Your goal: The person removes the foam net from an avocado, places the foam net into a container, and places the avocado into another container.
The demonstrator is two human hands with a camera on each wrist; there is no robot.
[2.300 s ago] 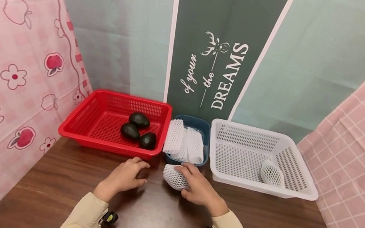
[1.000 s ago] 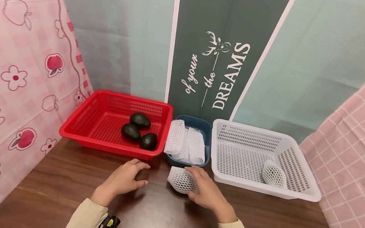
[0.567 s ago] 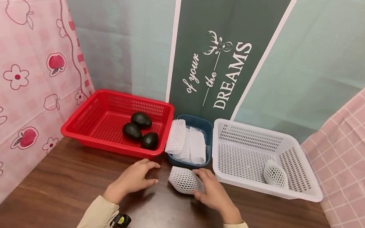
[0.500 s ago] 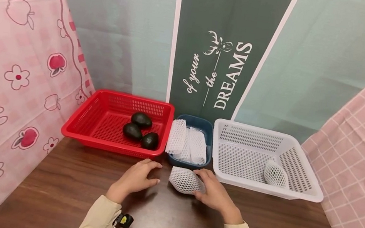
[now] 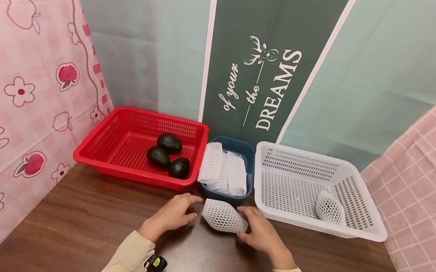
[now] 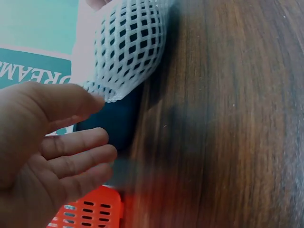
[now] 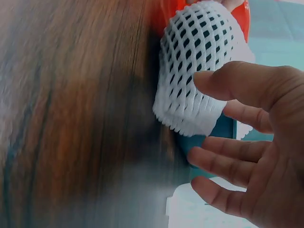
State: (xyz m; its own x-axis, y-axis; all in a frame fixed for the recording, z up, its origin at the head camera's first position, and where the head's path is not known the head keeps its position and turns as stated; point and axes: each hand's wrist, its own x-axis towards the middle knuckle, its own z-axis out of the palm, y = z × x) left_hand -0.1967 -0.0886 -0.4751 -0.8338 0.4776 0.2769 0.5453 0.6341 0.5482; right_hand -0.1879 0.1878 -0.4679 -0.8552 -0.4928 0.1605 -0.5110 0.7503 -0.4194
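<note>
A dark avocado in a white foam net sleeve (image 5: pixel 224 216) lies on the table in front of the blue bin. At its right end is my right hand (image 5: pixel 263 233), thumb and fingers spread and relaxed; in the right wrist view the thumb (image 7: pixel 228 85) overlaps the net. My left hand (image 5: pixel 174 213) is by the other end, fingers loosely extended. In the left wrist view its thumb tip (image 6: pixel 97 102) is right at the sleeve's edge. Three bare avocados (image 5: pixel 158 156) sit in the red basket (image 5: pixel 91 160).
Several white foam net sleeves (image 5: pixel 233 173) lie in the blue bin (image 5: pixel 250 152) between the baskets. The white basket (image 5: pixel 278 214) on the right holds another sleeved avocado (image 5: pixel 330 208). Fabric curtains stand behind and on both sides of the wooden table (image 5: pixel 192 262).
My left hand has moved right, up to the sleeved avocado. The right hand has drawn back to its right end, uncovering more of the net. The avocado sits slightly further right.
</note>
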